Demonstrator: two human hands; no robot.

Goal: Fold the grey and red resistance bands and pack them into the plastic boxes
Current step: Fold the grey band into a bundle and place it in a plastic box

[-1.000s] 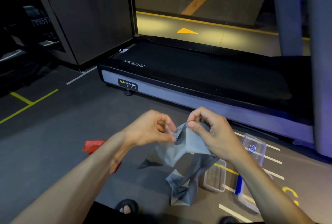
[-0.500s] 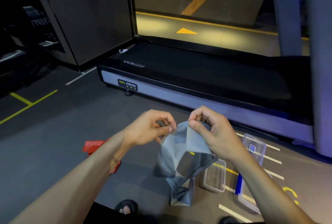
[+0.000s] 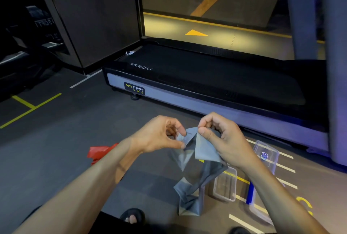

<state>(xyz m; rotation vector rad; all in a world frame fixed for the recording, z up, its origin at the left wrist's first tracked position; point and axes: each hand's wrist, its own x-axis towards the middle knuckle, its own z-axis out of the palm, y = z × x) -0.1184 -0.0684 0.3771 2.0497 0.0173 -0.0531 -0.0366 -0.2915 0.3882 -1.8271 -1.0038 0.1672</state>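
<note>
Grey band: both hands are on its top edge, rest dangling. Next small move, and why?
Probably draw the hands apart to flatten the top edge before folding. The left hand and right hand pinch the grey band close together, so the top is bunched, and the lower part hangs twisted and crumpled toward the floor. The open box sits just below, ready once the band is folded.

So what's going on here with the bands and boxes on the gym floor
A person holds the grey band up by its top edge, left hand and right hand each pinching it, the rest hanging to the floor. The red band lies on the floor, partly behind the left forearm. An open plastic box sits nearby holding no band.
</note>
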